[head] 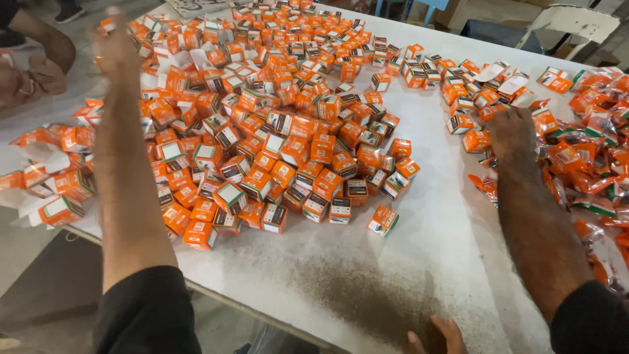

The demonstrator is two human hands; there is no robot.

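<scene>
A big heap of small orange cartons [275,131] covers the middle and far side of a white table [367,275]. My left hand [114,46] is stretched far out over the heap's left side; it is blurred, so its fingers cannot be made out. My right hand [511,131] rests knuckles-up at the right, fingers curled down among orange cartons and shiny orange sachets [590,164]. Whether it grips one is hidden. A single carton [383,220] lies apart at the heap's near edge.
Another person's hands [29,75] rest at the table's far left corner. A third hand [436,334] touches the near edge beside a brownish stain [367,305]. Opened cartons with white flaps [46,190] lie at the left edge. A chair [570,26] stands beyond.
</scene>
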